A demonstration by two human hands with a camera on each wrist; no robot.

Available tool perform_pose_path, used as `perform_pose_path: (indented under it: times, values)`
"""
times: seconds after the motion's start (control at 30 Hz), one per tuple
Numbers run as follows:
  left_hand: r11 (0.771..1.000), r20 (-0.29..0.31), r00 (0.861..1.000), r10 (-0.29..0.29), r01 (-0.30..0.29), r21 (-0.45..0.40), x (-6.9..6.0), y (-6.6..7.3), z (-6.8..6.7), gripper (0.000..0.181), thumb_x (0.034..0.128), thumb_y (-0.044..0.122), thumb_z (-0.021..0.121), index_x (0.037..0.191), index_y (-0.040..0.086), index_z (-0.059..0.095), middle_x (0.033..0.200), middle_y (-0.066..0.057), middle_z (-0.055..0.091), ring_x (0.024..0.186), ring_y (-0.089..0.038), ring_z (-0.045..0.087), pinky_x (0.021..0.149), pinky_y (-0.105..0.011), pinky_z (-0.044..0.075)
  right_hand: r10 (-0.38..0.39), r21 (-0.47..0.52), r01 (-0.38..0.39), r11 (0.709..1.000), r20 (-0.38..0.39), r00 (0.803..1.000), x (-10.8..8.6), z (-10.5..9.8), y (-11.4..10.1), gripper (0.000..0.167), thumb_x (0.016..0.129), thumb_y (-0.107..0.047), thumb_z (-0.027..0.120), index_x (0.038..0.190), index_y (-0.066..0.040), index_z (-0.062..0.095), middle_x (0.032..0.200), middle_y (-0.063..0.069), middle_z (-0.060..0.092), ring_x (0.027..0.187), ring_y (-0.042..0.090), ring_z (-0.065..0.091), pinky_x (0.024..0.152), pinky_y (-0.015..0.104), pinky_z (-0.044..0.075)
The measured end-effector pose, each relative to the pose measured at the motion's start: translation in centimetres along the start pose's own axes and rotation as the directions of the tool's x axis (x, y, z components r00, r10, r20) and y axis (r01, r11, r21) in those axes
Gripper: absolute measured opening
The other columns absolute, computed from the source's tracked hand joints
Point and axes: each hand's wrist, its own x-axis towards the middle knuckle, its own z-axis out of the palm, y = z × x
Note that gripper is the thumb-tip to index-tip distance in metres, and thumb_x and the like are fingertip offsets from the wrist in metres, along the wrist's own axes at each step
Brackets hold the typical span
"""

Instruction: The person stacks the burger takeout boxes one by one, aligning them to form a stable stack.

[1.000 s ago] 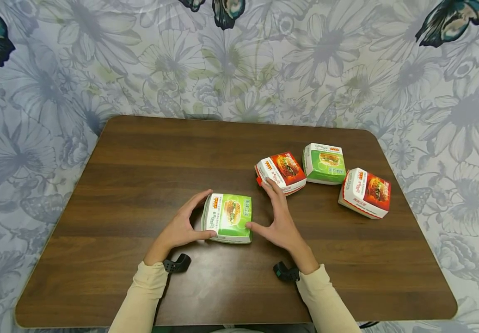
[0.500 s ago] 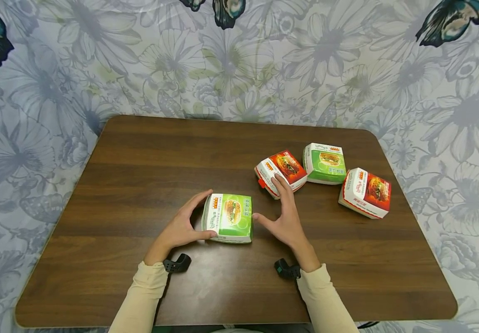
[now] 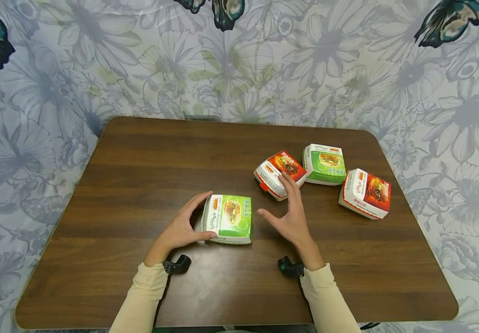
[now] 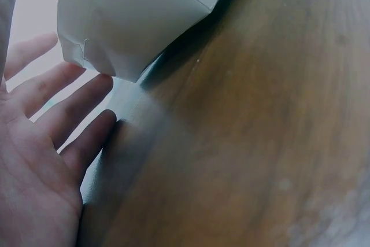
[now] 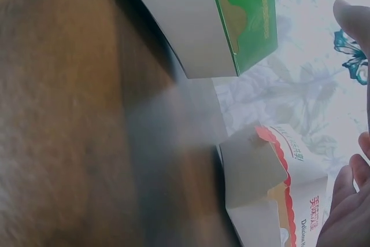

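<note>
The front green burger box [image 3: 229, 218] lies flat between the two hands, and the left hand [image 3: 176, 231] is plainly the nearer. That hand's thumb and fingers stand spread about the box's left end, the thumb at its near corner and the fingertips at its far one, with bare wood showing between palm and carton. The left wrist view shows those fingers nearly straight and right by the box's lower edge; whether they press on it cannot be told. The right hand [image 3: 292, 225] is also spread wide and grips nothing: its thumb points at the front green burger box's right side, apart from it, while its fingertips lie over the near edge of the angled red burger box [image 3: 274, 171], contact unclear. From those right fingertips the front green burger box lies leftward and closer to the near table edge. Its top looks almost square, so no long axis stands out; its white panel faces the left hand. The angled red burger box sits obliquely, a red tab on its near left side. Farther out, the rear green burger box [image 3: 327, 164] sits just beside it, then the outermost red burger box [image 3: 365, 193], all on the brown wooden table [image 3: 119, 208].
</note>
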Motion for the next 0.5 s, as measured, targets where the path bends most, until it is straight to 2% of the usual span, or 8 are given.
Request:
perform_pose_path:
  times: [0.07,0.3,0.5]
  values:
    - [1.0,0.0,1.0,-0.002,0.002,0.007,0.0,0.0,0.0,0.109,0.0726,0.038,0.095,0.162,0.02,0.034,0.165,-0.002,0.036,0.15,-0.03,0.035,0.117,-0.063,0.031,-0.002,-0.003,0.002,1.0,-0.002,1.0,0.2,-0.2,-0.6,0.093,0.07,0.006,0.089,0.148,0.011,0.04,0.156,0.035,0.033,0.148,0.046,0.03,0.118,0.065,0.027]
    - [1.0,0.0,1.0,-0.001,0.001,0.031,-0.1,-0.1,0.0,0.109,0.0729,0.04,0.094,0.162,0.02,0.034,0.164,-0.003,0.036,0.15,-0.032,0.035,0.116,-0.065,0.032,-0.018,-0.033,0.017,0.999,-0.024,1.0,0.1,0.0,2.9,0.102,0.066,-0.001,0.095,0.152,0.005,0.04,0.161,0.025,0.033,0.15,0.04,0.03,0.121,0.059,0.025]
    - [0.999,-0.002,1.0,0.0,0.0,0.035,-0.1,0.0,0.0,0.111,0.0728,0.041,0.094,0.163,0.021,0.032,0.165,-0.002,0.035,0.15,-0.031,0.034,0.116,-0.065,0.032,-0.003,-0.05,0.002,0.999,-0.022,1.0,0.1,-0.3,4.0,0.104,0.071,-0.011,0.095,0.157,-0.006,0.038,0.164,0.014,0.033,0.152,0.031,0.029,0.121,0.058,0.027]
